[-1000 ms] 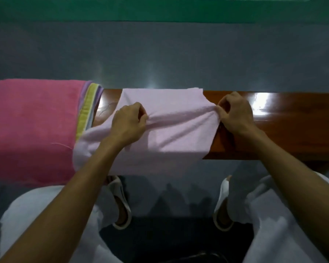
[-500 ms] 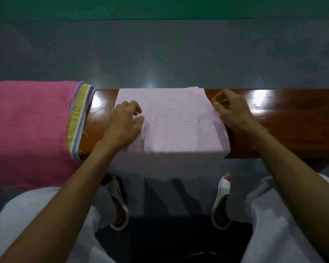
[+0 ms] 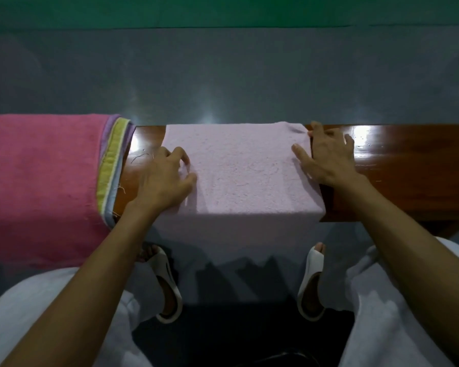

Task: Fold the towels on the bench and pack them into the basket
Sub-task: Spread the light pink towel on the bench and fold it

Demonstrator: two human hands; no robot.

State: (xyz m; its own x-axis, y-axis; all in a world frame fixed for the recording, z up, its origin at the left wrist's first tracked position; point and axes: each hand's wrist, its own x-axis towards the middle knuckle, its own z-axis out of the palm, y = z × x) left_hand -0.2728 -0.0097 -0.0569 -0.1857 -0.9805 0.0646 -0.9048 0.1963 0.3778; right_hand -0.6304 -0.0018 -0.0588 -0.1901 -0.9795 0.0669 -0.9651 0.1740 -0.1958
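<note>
A pale pink towel lies flat across the brown wooden bench, its near part hanging over the front edge. My left hand rests on the towel's left edge with fingers loosely curved. At the towel's right edge my right hand lies with spread fingers, thumb on the cloth, fingertips at the far right corner. A darker pink towel with a yellow and purple striped border drapes over the bench at the left. No basket is in view.
Grey floor stretches beyond the bench to a green strip at the top. My knees in white cloth and my feet in white sandals are below the bench's front edge. Bare bench runs to the right.
The bunched pale pink towel has been pulled smooth and flat. Both hands let go of their pinches and now lie on its left and right edges.
</note>
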